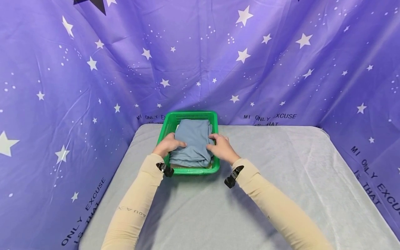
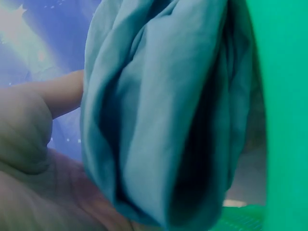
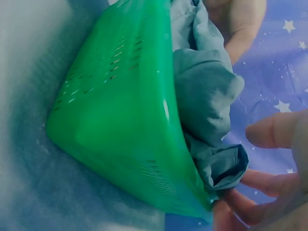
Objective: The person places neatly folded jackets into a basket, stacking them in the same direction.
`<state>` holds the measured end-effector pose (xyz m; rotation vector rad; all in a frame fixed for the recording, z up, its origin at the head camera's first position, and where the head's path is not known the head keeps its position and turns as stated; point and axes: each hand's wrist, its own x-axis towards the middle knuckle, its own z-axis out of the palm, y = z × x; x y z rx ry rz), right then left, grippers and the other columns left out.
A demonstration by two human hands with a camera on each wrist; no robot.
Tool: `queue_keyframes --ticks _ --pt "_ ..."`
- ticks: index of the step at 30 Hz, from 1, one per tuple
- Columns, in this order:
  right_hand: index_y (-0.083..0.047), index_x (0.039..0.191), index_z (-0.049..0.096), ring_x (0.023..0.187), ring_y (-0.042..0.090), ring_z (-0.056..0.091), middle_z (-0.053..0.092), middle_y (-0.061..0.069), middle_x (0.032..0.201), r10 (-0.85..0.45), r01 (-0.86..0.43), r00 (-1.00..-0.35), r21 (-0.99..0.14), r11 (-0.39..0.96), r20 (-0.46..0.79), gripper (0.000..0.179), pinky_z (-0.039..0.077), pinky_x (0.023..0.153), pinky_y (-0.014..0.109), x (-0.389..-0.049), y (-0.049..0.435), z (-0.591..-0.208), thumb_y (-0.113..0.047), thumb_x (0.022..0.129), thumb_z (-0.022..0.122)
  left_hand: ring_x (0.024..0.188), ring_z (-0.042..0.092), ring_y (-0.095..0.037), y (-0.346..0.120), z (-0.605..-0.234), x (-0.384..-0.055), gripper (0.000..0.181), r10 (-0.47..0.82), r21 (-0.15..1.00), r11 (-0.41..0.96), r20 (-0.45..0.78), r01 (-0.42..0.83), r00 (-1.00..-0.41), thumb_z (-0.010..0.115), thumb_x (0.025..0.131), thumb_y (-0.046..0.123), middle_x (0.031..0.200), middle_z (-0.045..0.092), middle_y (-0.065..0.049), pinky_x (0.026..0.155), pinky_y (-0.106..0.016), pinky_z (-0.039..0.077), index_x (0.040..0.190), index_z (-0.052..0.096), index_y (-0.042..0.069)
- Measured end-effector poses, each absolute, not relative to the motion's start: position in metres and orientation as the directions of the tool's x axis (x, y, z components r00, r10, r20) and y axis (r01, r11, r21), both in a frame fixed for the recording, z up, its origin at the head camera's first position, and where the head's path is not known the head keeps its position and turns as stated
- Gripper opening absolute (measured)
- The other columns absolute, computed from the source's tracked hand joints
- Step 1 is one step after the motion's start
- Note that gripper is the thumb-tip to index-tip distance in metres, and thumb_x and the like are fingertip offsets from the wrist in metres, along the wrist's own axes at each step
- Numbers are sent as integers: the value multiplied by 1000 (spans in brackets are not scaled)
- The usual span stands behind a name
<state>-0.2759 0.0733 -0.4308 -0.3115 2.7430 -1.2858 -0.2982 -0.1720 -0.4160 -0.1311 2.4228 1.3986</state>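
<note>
A folded blue-grey garment [image 1: 192, 139] lies on top in a green plastic basket [image 1: 187, 171], its near end bunched in loose folds. My left hand [image 1: 168, 144] holds the garment's left side, thumb on the top layer and fingers down by the basket wall, mostly hidden. In the left wrist view, the cloth [image 2: 159, 115] sits between thumb and fingers. At the right side, my right hand [image 1: 222, 147] has its fingers spread at the garment's edge. Its thumb [image 3: 269, 132] stands apart from the cloth in the right wrist view.
Beneath the garment, paler and brownish material [image 1: 184, 166] shows at the near edge. The basket stands at the far left part of a grey cloth-covered table [image 1: 275, 180]. Purple star-printed curtains [image 1: 200, 52] hang behind and on both sides.
</note>
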Motion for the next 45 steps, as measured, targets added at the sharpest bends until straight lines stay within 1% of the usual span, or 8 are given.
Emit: queue_keyframes --ticks 4,7,12,17,24,29,38,45 --pt "-4 140 59 129 39 37 51 20 140 -226 -195 -973 -706 681 50 53 38 109 53 -269 69 -431 -30 95 69 142 41 -41 -167 -414 -297 91 85 773 606 -296 -186 -951 77 88 19 156 38 -27 119 -52 38 157 23 -8" --pt "-5 136 62 123 37 36 50 18 135 -252 -239 -965 -627 742 70 57 36 102 52 -264 67 -435 -42 94 72 141 43 -41 -163 -411 -295 91 80 704 690 -304 -167 -949 77 88 25 154 41 -28 116 -53 41 155 25 -7" --pt "-7 134 64 117 34 37 51 14 133 -308 -300 -950 -455 838 58 68 32 94 48 -260 64 -441 -58 90 71 143 43 -44 -159 -408 -294 100 76 605 782 -329 -149 -941 77 87 29 157 39 -30 113 -55 43 159 19 -7" --pt "-9 130 67 114 33 37 53 11 128 -328 -327 -943 -329 886 53 65 31 96 49 -258 63 -442 -59 90 71 147 38 -46 -155 -407 -296 113 77 529 840 -343 -125 -936 79 87 35 162 31 -30 115 -56 42 163 3 -1" --pt "-12 123 71 119 34 37 56 10 122 -350 -348 -937 -171 922 20 58 28 107 56 -258 60 -444 -62 94 63 146 41 -43 -151 -408 -300 97 112 439 897 -348 -57 -931 79 87 36 161 38 -23 114 -57 42 163 23 12" --pt "-13 126 71 131 37 35 57 10 132 -352 -348 -936 -121 930 -12 59 23 113 60 -257 58 -445 -62 97 58 145 43 -41 -151 -409 -302 91 124 402 914 -380 -43 -917 78 89 37 160 40 -22 112 -56 44 162 28 13" --pt "-14 122 72 134 34 36 61 6 131 -383 -381 -923 -45 924 -42 52 22 115 59 -254 57 -445 -58 101 54 148 39 -40 -150 -411 -305 93 135 387 921 -429 -47 -893 79 88 34 163 37 -20 115 -56 42 162 27 13" --pt "-13 131 69 134 34 35 60 7 136 -399 -395 -916 -80 915 -44 53 23 115 58 -253 58 -445 -55 102 54 149 38 -41 -152 -412 -307 94 155 386 922 -438 -30 -885 79 88 34 163 36 -21 116 -55 41 163 26 12"
